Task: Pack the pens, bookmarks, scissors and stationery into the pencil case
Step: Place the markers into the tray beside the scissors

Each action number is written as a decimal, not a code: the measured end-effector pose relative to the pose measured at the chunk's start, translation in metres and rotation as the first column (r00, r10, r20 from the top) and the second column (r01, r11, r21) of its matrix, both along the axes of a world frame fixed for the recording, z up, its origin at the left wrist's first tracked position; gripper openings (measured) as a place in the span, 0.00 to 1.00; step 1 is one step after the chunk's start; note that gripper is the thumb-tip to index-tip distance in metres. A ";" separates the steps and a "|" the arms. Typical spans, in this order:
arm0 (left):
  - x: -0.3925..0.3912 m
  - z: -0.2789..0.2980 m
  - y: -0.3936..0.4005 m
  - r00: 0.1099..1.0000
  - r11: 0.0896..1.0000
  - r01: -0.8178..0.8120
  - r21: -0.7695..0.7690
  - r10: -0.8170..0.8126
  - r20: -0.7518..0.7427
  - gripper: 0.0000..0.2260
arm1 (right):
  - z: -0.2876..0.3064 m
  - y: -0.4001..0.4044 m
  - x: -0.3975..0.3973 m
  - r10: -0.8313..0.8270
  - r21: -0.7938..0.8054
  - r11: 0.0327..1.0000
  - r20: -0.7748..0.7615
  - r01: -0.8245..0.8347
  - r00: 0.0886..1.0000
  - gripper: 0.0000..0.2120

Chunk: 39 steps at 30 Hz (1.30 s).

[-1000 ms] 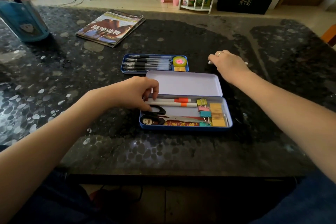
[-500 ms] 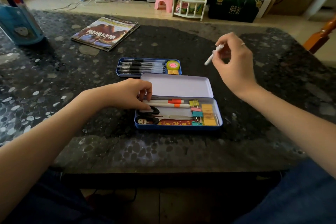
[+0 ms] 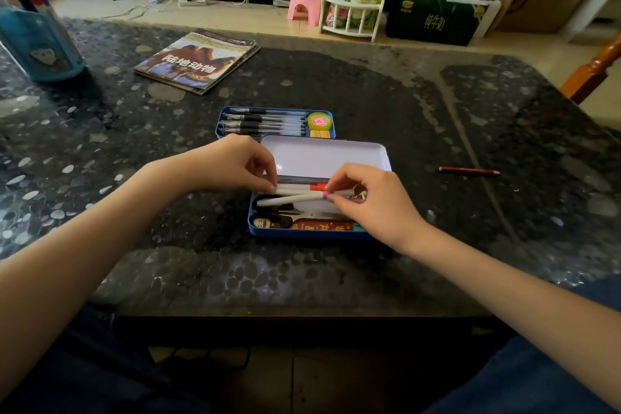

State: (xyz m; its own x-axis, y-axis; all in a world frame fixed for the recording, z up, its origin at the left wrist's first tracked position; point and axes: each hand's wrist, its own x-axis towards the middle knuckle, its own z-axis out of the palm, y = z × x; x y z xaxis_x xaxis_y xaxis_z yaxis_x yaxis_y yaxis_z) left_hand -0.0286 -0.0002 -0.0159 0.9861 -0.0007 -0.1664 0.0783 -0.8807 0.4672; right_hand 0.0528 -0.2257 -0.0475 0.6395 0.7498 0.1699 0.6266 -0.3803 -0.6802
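The blue tin pencil case (image 3: 302,233) lies open at the table's middle, its pale lid (image 3: 322,156) raised behind it. Inside I see black-handled scissors (image 3: 285,210), a red bookmark (image 3: 322,224) and white pens with orange bands (image 3: 302,187). My right hand (image 3: 369,202) pinches a white pen with a pink band (image 3: 292,199), holding it slantwise over the case. My left hand (image 3: 232,163) rests its fingertips on the pens at the case's left end. A blue inner tray (image 3: 275,121) with several black pens and a yellow tape roll (image 3: 320,121) sits just behind.
A red pencil (image 3: 468,171) lies on the dark stone table to the right of the case. A magazine (image 3: 198,60) lies at the back left, and a blue pen holder (image 3: 40,40) stands at the far left. A wooden chair part (image 3: 594,70) pokes in at the right edge.
My right hand picked up the white pen from the table's right side, lifted it, then brought it down over the case. My left hand stayed at the case's left end.
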 end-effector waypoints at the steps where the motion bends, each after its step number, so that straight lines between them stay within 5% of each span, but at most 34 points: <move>1: 0.000 -0.001 -0.001 1.000 1.000 0.002 -0.007 -0.002 -0.019 0.01 | -0.002 0.002 0.000 -0.008 -0.036 0.999 0.047 0.009 0.999 0.02; 7: 0.000 0.000 -0.004 0.999 0.999 0.002 -0.034 -0.004 -0.043 0.03 | -0.004 0.004 0.000 0.031 -0.220 0.975 0.161 0.006 0.986 0.02; 24: 0.002 -0.008 -0.007 1.000 0.999 -0.017 0.034 0.016 0.010 0.03 | -0.001 0.009 -0.003 0.032 -0.271 0.961 0.301 0.054 0.953 0.03; 34: 0.001 -0.006 -0.005 1.000 1.000 0.006 0.027 -0.006 0.011 0.07 | 0.004 0.007 0.009 0.099 -0.302 0.953 0.209 -0.032 0.973 0.05; 39: 0.000 -0.003 0.000 0.998 0.999 -0.037 -0.019 0.038 0.046 0.03 | 0.009 0.003 0.020 -0.001 -0.127 0.992 0.100 0.014 0.995 0.06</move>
